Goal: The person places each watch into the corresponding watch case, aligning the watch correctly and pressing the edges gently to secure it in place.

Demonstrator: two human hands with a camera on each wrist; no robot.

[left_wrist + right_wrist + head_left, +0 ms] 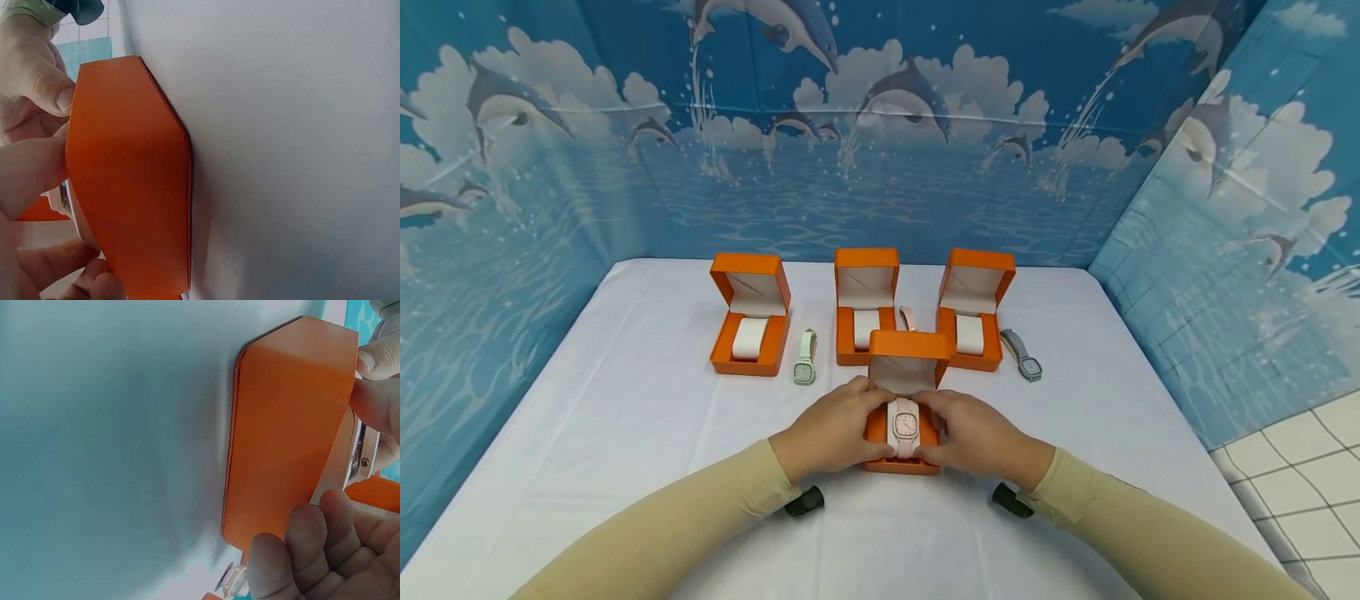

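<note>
A pink wristwatch [906, 425] with a squarish face is wrapped round a white cushion [892, 437] in the nearest orange watch box [902, 467], whose lid stands up. My left hand [838, 423] holds the cushion and watch from the left, thumb at the near end and fingers at the far end. From the right, my right hand [981, 429] grips them the same way. The right wrist view shows the watch's side and crown [365, 462] above the box's wall [287, 437]. The box's side [131, 162] hides much of the cushion in the left wrist view.
Three more orange boxes, a left one [745, 367], a middle one [850, 358] and a right one [977, 362], stand behind with lids up and bare white cushions. A green watch [804, 367], a partly hidden pink strap [907, 318] and a grey-blue watch [1026, 362] lie among them on the white tablecloth [647, 392].
</note>
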